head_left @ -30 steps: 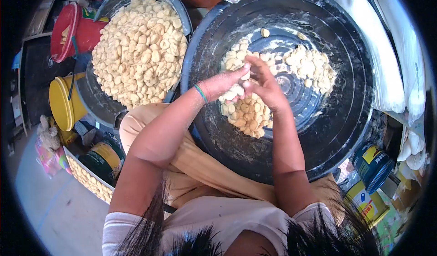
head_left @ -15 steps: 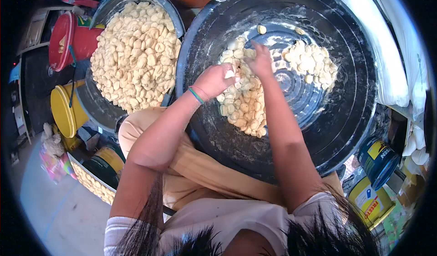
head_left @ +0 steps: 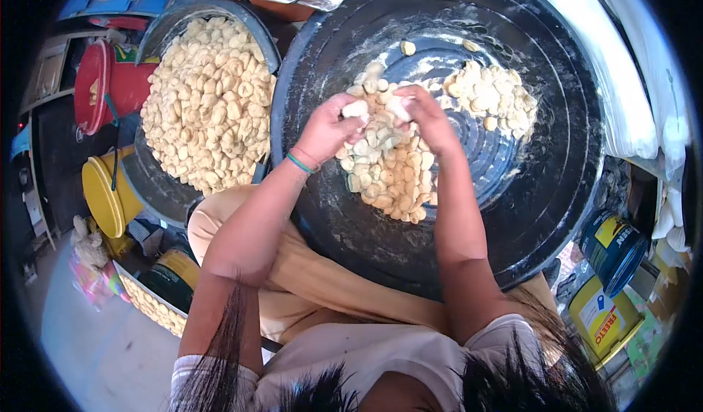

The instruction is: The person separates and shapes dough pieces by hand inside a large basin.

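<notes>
My left hand (head_left: pixel 321 131) pinches a pale, rounded dough-like piece (head_left: pixel 356 109) between thumb and fingers. Close by, my right hand (head_left: pixel 432 121) grips another whitish piece (head_left: pixel 400 107), partly hidden by its fingers. Both hands are over a heap of small, flattened round pieces (head_left: pixel 395 181), some cream, some tan. The heap lies in a wide black tub (head_left: pixel 329 214) dusted with white powder. To the right in the same tub is a paler pile of pieces (head_left: pixel 492 95). Two single pieces lie farther back, one of them a small disc (head_left: pixel 408 47).
At left, a second tub (head_left: pixel 157 185) is piled high with similar pieces (head_left: pixel 209 104). A red bucket (head_left: pixel 121 86) and a yellow bucket (head_left: pixel 106 192) stand beside it. On the right are a dark blue bucket (head_left: pixel 615 247), a yellow container (head_left: pixel 602 320) and white plastic sheeting (head_left: pixel 615 82).
My right hand has come back from the far side of the heap towards my left hand, and a whitish piece now shows in it. The left hand has shifted slightly left.
</notes>
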`<control>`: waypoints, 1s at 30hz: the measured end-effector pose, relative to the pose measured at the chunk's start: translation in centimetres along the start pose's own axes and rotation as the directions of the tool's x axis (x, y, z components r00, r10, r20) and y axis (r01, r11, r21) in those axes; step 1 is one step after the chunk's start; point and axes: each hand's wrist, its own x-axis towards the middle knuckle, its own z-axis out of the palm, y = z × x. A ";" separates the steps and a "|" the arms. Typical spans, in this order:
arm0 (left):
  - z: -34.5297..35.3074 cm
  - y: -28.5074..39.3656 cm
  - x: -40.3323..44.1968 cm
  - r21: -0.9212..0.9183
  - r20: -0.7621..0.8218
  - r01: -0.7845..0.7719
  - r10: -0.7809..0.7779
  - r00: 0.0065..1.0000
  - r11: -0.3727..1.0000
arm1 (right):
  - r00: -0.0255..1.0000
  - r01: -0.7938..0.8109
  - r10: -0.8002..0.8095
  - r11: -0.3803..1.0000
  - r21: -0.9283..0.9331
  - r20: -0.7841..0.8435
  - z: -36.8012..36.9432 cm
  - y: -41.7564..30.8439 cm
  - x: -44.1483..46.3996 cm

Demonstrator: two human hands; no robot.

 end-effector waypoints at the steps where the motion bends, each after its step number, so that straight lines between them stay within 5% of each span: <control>1: -0.1 0.7 -0.1 0.080 -0.029 0.063 -0.061 0.998 0.995 | 0.995 0.096 -0.100 0.991 -0.095 -0.031 -1.4 0.3 -0.4; 4: 0.2 -1.3 0.3 0.416 -0.046 -0.205 0.246 0.968 0.886 | 0.989 0.068 -0.122 0.890 -0.452 -0.090 -5.4 0.9 -1.1; 6: 0.2 -0.8 -0.5 0.648 0.022 -0.128 0.150 0.988 0.751 | 0.947 -0.031 -0.172 0.790 -0.613 -0.270 -9.4 1.2 0.7; 8: -0.2 -2.4 -0.2 0.830 0.097 -0.170 0.162 0.982 0.531 | 0.779 -0.260 -0.440 0.422 -0.869 -0.447 -18.0 4.9 4.7; 11: 0.0 -1.7 -0.1 0.800 0.064 -0.123 0.121 0.991 0.587 | 0.858 -0.478 -0.274 -0.115 -0.871 -0.435 -16.9 1.2 4.6; 14: -0.1 -1.3 0.2 0.804 0.052 -0.118 0.128 0.990 0.583 | 0.998 -0.067 -0.029 -0.344 -0.937 -0.061 -18.5 0.5 6.4; 18: -0.1 -1.1 1.1 0.769 0.082 -0.114 0.080 0.993 0.629 | 0.995 0.100 0.052 -0.319 -0.942 0.088 -16.4 3.8 6.1; 20: 0.2 -1.1 0.9 0.707 0.067 -0.087 0.055 0.996 0.702 | 0.967 0.112 -0.192 -0.280 -0.954 0.169 -15.1 6.7 4.0; 22: 0.3 -0.9 0.9 0.597 0.062 -0.042 0.006 0.998 0.801 | 0.988 0.104 -0.129 0.185 -0.977 0.081 -11.7 6.7 1.4; 24: 0.9 -1.2 0.4 0.414 0.073 0.039 -0.076 0.994 0.910 | 0.981 0.041 -0.164 0.685 -0.728 -0.099 -7.8 8.2 -0.3; 25: 1.5 -1.1 0.0 0.307 0.088 0.084 -0.116 0.989 0.948 | 0.974 -0.057 -0.036 0.914 -0.402 -0.222 -4.4 6.1 -1.6; 26: 2.4 -0.9 -0.6 0.200 0.107 0.131 -0.154 0.982 0.971 | 0.950 -0.136 0.129 0.991 -0.003 -0.284 -1.0 3.9 -2.8; 28: 3.6 -0.4 -1.7 -0.009 0.161 0.225 -0.221 0.962 0.974 | 0.971 0.025 0.062 0.935 0.354 -0.233 3.1 3.5 -4.0; 30: 3.5 -0.7 -2.0 -0.142 0.252 0.183 -0.143 0.957 0.973 | 0.986 0.113 -0.057 0.918 0.379 -0.156 6.3 0.3 -5.5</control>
